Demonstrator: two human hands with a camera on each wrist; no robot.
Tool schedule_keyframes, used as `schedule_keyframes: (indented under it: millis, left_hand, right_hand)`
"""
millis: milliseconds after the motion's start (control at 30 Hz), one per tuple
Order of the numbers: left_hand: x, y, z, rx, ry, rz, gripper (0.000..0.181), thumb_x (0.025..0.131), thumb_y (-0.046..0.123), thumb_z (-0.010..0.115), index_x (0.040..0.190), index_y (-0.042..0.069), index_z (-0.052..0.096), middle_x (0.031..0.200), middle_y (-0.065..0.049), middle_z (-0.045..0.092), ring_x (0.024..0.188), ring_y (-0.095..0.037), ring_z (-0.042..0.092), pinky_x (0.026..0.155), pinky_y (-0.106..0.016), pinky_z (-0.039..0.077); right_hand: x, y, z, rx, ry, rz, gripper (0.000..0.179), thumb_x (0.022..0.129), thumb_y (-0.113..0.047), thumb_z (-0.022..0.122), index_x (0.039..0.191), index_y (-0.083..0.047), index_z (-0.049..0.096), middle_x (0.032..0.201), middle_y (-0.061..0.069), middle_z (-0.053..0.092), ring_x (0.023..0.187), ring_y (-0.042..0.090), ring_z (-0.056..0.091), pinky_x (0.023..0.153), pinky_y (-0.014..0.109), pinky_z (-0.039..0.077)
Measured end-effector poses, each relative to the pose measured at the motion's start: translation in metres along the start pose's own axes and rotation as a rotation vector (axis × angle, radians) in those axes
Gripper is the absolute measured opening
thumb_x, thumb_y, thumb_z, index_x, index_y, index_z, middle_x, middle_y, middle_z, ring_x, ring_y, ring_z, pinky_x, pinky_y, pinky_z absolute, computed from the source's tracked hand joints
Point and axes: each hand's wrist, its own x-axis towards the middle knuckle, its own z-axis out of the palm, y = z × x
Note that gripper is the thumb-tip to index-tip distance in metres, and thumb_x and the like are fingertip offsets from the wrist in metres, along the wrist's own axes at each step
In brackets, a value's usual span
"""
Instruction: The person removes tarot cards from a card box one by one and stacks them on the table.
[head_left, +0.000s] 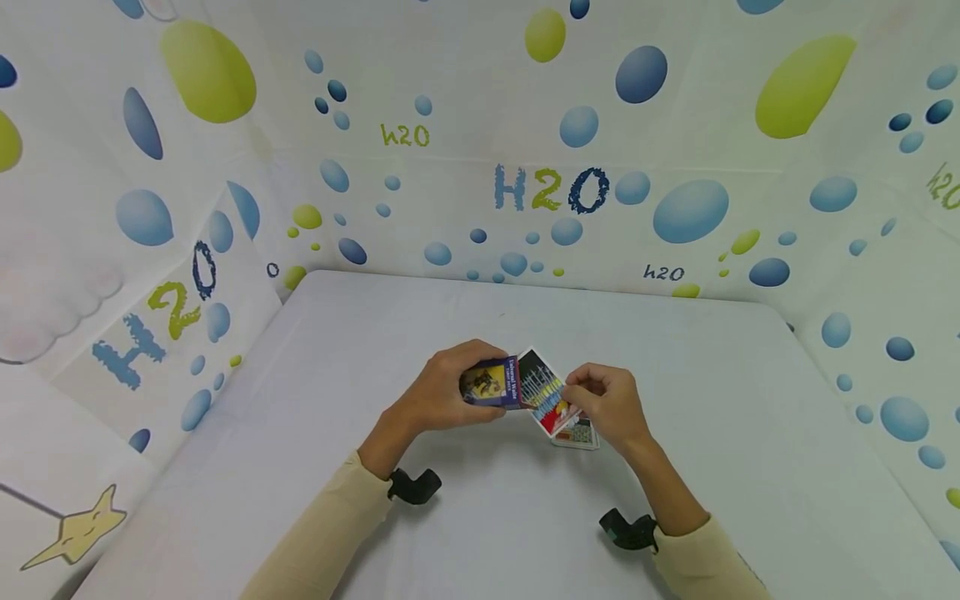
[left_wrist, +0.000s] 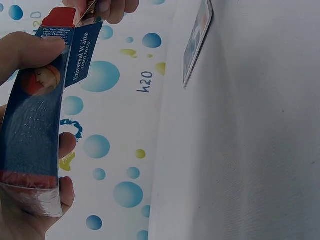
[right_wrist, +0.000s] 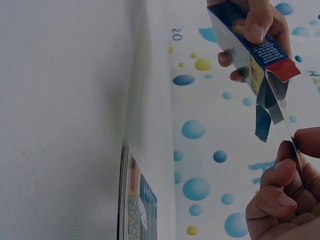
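Note:
My left hand (head_left: 435,392) grips a dark blue tarot card box (head_left: 486,382), thumb on one side and fingers on the other. "Universal Waite Tarot Deck" is printed on the box's flap (left_wrist: 82,54), which hangs unfolded in the left wrist view. Between thumb and fingertips, my right hand (head_left: 613,404) pinches a tarot card (head_left: 542,385) with pale swords on black. In the right wrist view this card (right_wrist: 283,114) appears edge-on, its far end at the opened mouth of the box. Below the right hand lies a stack of cards (head_left: 576,437), partly hidden by the held card.
A white cloth covers the table (head_left: 360,333), and the stack rests near its middle. Behind and at the sides hang white curtains (head_left: 465,192) with blue and green spots and "H2O" lettering. Each wrist wears a black camera mount (head_left: 415,487).

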Motion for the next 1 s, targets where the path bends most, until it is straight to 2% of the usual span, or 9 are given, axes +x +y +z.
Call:
schedule_keyframes:
  millis: [167, 767, 1000]
  left_hand:
    - [0.0008, 0.0009, 0.0037, -0.005, -0.025, 0.019, 0.066, 0.073, 0.029, 0.09, 0.131, 0.017, 0.062, 0.125, 0.004, 0.067, 0.11, -0.012, 0.061, 0.093, -0.033, 0.055]
    - [-0.001, 0.002, 0.0083, 0.018, -0.054, 0.011, 0.065, 0.072, 0.03, 0.09, 0.13, 0.019, 0.063, 0.122, 0.008, 0.066, 0.107, -0.006, 0.06, 0.092, -0.03, 0.055]
    - [-0.0013, 0.0023, 0.009, 0.024, -0.057, 0.002, 0.065, 0.072, 0.03, 0.09, 0.131, 0.019, 0.063, 0.123, 0.006, 0.067, 0.108, -0.009, 0.06, 0.092, -0.032, 0.055]
  right_hand:
    - [-0.0006, 0.0001, 0.0012, -0.004, -0.001, 0.002, 0.009, 0.089, -0.004, 0.067, 0.081, 0.0, 0.07, 0.079, 0.012, 0.07, 0.067, 0.021, 0.063, 0.06, 0.025, 0.056]
    - [0.0002, 0.0011, 0.003, -0.032, -0.055, 0.022, 0.006, 0.087, -0.003, 0.067, 0.083, 0.0, 0.071, 0.077, 0.01, 0.07, 0.066, 0.022, 0.061, 0.058, 0.026, 0.054]
    - [0.0, -0.0011, 0.0011, -0.032, -0.066, 0.023, 0.009, 0.087, -0.004, 0.067, 0.081, -0.001, 0.072, 0.076, 0.01, 0.071, 0.066, 0.023, 0.062, 0.058, 0.027, 0.054]
